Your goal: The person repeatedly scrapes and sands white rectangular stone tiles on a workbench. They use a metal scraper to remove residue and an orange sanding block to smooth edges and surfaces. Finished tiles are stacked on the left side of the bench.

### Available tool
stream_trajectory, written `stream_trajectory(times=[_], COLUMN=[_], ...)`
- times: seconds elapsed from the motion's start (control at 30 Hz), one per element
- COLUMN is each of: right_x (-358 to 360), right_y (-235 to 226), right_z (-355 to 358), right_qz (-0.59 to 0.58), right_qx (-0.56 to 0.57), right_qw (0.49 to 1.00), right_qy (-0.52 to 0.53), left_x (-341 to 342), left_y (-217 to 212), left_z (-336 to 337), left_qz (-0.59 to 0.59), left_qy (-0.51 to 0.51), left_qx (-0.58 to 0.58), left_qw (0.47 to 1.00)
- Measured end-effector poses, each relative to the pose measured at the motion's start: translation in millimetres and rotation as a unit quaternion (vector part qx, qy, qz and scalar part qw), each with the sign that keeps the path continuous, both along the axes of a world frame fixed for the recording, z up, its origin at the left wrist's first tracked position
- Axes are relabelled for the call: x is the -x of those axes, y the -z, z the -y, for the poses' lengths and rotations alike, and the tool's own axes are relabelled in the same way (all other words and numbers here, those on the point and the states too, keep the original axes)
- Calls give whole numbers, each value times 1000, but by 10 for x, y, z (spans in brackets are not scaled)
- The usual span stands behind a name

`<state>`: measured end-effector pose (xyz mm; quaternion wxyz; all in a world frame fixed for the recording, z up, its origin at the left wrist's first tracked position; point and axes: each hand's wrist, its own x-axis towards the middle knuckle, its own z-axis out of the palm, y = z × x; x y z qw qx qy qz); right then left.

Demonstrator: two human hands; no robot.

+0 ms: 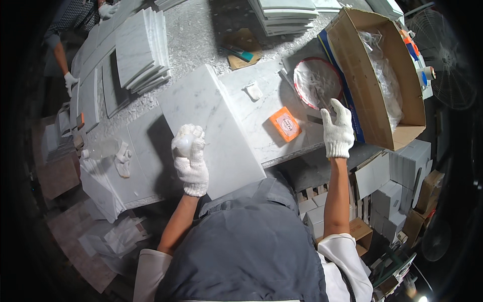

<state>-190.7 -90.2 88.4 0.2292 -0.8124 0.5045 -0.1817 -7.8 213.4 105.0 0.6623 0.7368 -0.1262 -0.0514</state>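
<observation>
My left hand (191,163), in a white knitted glove, is closed around a small whitish, rounded, translucent piece (185,145); its exact kind is unclear. Below that hand lies a large white-grey marble tile (214,116), tilted across the worktable. My right hand (339,128), gloved the same way, has its thumb and fingers apart and appears to hold nothing. Just beyond its fingertips stands a round, red-rimmed container (308,61) with clear plastic and a thin tool inside. An orange square box (285,124) sits between my hands, and a crumpled white scrap (253,91) lies farther off.
At right stands an open cardboard box (402,53) holding clear plastic. Stacked marble tiles (138,50) rise at far left, with another stack (284,17) at the back. A teal-handled tool (244,54) rests on brown cardboard. Another person's gloved hand (70,83) touches tiles at far left.
</observation>
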Motion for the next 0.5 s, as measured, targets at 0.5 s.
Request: stream_trajectory(times=[0.5], right_x=[-34], right_y=[181], right_z=[154], right_qz=[285], right_qx=[-242], right_qw=[925], right_qy=[62], left_x=[19], left_y=[2], left_z=[29], left_qz=[16], left_qy=[-12], left_qx=[0], left_qw=[1000])
